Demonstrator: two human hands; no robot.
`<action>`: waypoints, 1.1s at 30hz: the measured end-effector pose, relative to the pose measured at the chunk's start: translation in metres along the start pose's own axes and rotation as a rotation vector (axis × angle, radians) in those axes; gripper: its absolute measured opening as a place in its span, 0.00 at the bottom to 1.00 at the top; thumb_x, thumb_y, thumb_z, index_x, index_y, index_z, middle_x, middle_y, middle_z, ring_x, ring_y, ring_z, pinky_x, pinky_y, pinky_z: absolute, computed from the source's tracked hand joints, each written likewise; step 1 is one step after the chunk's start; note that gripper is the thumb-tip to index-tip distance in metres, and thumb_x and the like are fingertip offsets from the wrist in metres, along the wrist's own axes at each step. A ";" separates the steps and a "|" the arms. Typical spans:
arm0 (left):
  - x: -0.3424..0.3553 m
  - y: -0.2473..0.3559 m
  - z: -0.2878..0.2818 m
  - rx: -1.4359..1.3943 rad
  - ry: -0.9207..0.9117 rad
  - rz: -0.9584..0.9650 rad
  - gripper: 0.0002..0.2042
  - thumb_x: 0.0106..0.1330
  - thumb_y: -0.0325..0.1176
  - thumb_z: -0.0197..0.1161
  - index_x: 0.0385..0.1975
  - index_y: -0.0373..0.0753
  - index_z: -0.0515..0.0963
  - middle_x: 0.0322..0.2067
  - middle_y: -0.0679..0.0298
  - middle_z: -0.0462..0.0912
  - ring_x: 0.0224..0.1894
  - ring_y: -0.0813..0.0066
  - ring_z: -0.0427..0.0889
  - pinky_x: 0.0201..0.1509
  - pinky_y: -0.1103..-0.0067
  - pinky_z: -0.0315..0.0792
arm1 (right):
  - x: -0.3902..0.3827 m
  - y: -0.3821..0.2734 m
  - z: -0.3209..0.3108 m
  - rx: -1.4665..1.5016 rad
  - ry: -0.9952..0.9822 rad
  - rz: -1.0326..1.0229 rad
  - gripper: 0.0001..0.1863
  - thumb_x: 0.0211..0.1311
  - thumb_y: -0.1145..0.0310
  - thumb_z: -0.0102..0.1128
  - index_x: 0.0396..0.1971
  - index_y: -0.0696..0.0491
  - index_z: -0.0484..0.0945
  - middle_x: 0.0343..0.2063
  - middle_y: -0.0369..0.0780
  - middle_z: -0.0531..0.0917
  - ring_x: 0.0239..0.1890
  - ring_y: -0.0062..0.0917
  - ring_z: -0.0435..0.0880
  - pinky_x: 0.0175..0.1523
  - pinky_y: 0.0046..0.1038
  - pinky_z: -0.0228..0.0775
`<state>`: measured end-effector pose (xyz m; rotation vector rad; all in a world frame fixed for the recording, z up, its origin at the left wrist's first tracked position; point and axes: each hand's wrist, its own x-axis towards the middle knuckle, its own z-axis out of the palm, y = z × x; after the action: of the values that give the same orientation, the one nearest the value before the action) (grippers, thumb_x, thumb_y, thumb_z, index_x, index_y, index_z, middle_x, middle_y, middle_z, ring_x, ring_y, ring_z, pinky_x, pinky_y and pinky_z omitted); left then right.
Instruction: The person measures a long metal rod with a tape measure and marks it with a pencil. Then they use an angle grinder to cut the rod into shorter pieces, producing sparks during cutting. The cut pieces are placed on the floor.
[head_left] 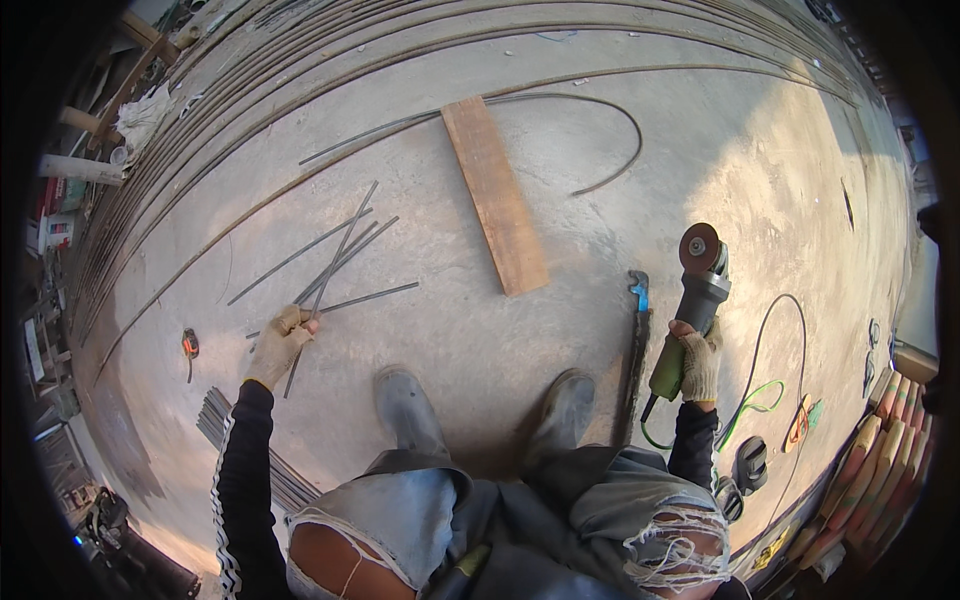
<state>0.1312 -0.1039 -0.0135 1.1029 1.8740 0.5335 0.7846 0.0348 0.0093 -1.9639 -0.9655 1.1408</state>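
Observation:
My left hand (pixel 280 345), in a pale knitted glove, is closed around a thin metal rod (pixel 293 375) at the left of the head view. Several cut rods (pixel 385 293) lie crossed on the floor by its fingers. On the right, my gloved right hand (pixel 701 358) grips the green body of an angle grinder (pixel 702 290). The grinder points away from me, its reddish-brown disc uppermost. Whether the disc is turning, I cannot tell. Beside the grinder lies a long dark bar with a blue hooked head (pixel 639 287).
A wooden plank (pixel 497 200) lies ahead, touching a bent rod (pixel 640 140). Long rods (pixel 330 95) stretch across the far floor. A tape measure (pixel 190 343) sits at left, near a rod bundle (pixel 290 485). A cable (pixel 803 330) loops at right. My boots (pixel 410 405) stand between my hands.

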 end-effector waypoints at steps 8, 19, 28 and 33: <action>0.104 0.142 0.014 -0.163 0.116 0.099 0.22 0.76 0.50 0.65 0.52 0.35 0.83 0.38 0.66 0.84 0.38 0.77 0.83 0.47 0.76 0.80 | 0.004 0.009 -0.010 0.024 0.037 0.068 0.19 0.58 0.66 0.76 0.44 0.54 0.76 0.30 0.35 0.84 0.27 0.20 0.82 0.34 0.27 0.77; 0.301 0.351 0.277 -0.514 -0.178 -0.095 0.14 0.74 0.43 0.68 0.48 0.40 0.80 0.36 0.64 0.84 0.35 0.72 0.88 0.41 0.77 0.87 | 0.013 0.022 -0.032 0.132 0.129 0.146 0.18 0.58 0.71 0.77 0.46 0.53 0.78 0.30 0.35 0.84 0.27 0.21 0.84 0.33 0.25 0.78; 0.303 0.211 0.105 0.828 0.399 0.653 0.19 0.70 0.34 0.65 0.60 0.42 0.78 0.54 0.54 0.80 0.57 0.49 0.81 0.58 0.59 0.78 | 0.027 0.060 -0.069 0.155 0.166 0.285 0.21 0.57 0.70 0.78 0.47 0.53 0.77 0.31 0.35 0.84 0.27 0.22 0.84 0.34 0.27 0.77; 0.300 0.130 0.036 0.984 0.207 0.500 0.16 0.75 0.41 0.61 0.56 0.40 0.77 0.49 0.51 0.82 0.51 0.46 0.83 0.53 0.57 0.78 | 0.026 0.042 -0.057 0.163 0.120 0.191 0.21 0.57 0.70 0.77 0.48 0.54 0.77 0.31 0.35 0.84 0.27 0.23 0.85 0.34 0.27 0.78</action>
<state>0.1559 0.2175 -0.0801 2.2587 2.0727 -0.0704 0.8564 0.0256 -0.0126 -1.9980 -0.6131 1.1517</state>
